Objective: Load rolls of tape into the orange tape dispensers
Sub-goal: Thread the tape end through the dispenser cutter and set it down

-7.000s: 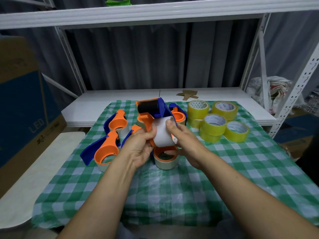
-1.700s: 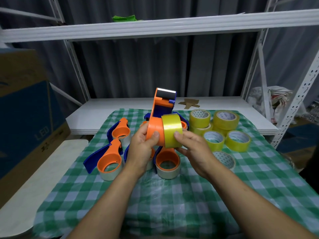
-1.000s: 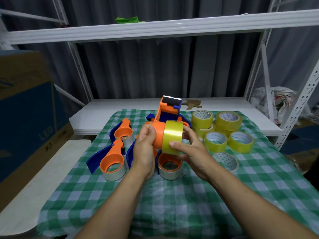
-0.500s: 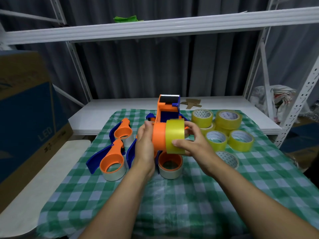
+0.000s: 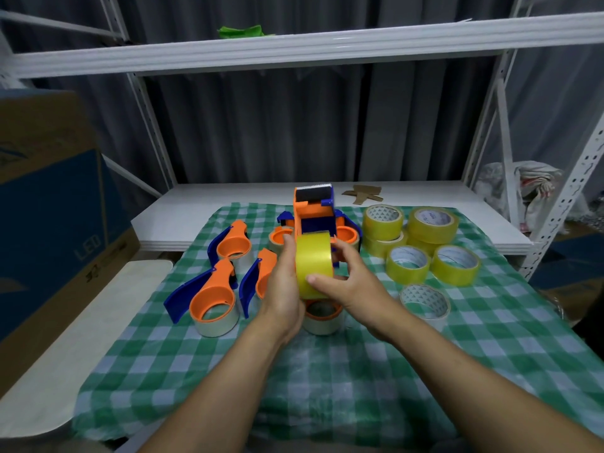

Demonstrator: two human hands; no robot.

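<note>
A storeroom: white metal shelving (image 5: pixel 294 50), a cardboard box (image 5: pixel 49 207), grey curtain (image 5: pixel 261 125) behind.

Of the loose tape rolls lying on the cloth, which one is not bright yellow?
The pale roll nearest the person, lying alone in front of the yellow rolls. Its band looks whitish, while theirs is bright yellow.

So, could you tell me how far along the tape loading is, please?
Done: several dispensers on the cloth, like this one, already hold rolls. In hand: the left hand steadies a dispenser while the right hand seats a yellow roll. Left: spare rolls remain.
</note>
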